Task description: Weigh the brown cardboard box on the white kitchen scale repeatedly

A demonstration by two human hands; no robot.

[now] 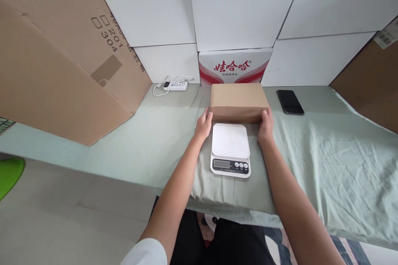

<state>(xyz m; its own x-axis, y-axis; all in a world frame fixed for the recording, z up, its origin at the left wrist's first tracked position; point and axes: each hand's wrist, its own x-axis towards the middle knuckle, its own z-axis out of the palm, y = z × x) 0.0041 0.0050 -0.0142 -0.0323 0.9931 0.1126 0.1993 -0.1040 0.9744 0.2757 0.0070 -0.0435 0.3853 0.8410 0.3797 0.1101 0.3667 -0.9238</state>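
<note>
A closed brown cardboard box (239,96) sits behind a white kitchen scale (231,140) on the cloth-covered table. My left hand (204,124) grips the box at its left end, thumb on the near face. At the opposite end, my right hand (265,126) holds the box the same way, so it is clasped between both hands. The fingers on the far sides are partly hidden. The scale's flat platform bears nothing, and its display and buttons face me.
Behind the box stands a white and red carton (235,67) against white panels (233,12). A black phone (290,102) lies to the right, a white power strip (175,86) with a cable to the left. Large cardboard (62,62) flanks the left side; more cardboard (373,83) stands right.
</note>
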